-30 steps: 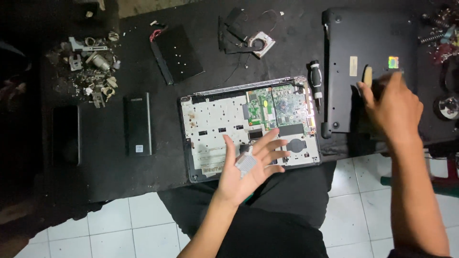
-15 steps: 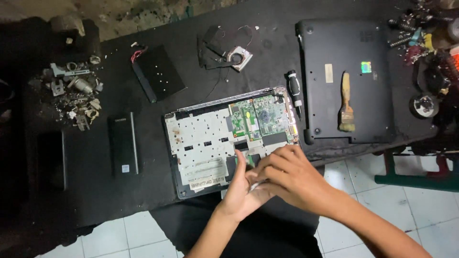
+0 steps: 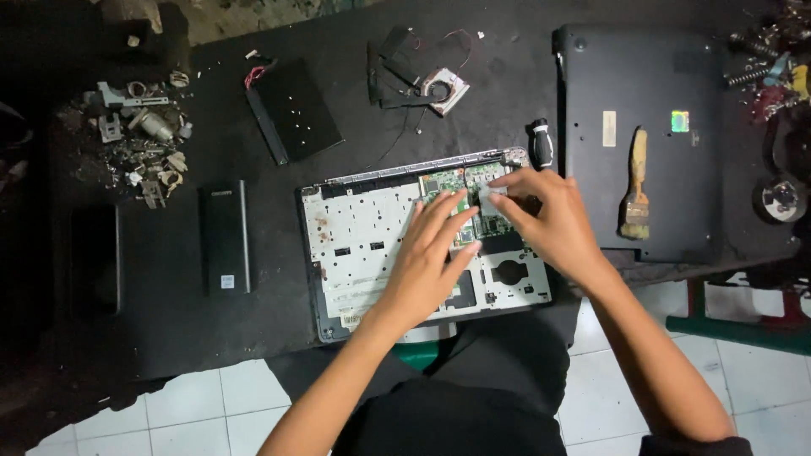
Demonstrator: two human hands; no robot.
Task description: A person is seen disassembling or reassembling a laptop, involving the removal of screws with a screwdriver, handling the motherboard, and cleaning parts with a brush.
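An opened laptop chassis lies on the black table, its white inner frame and green circuit board exposed. My left hand rests flat on the chassis with fingers spread, the fingertips touching the board. My right hand pinches a small grey square piece between thumb and fingers, right over the board's upper right part. Both hands are close together; part of the board is hidden under them.
A dark laptop cover lies at the right with a paintbrush on it. Nearby lie a screwdriver, a fan with wires, a flat black part, a long black battery and a pile of metal parts.
My right hand left the brush on the cover, came to my left palm and took the grey piece. Both hands then moved up over the circuit board.
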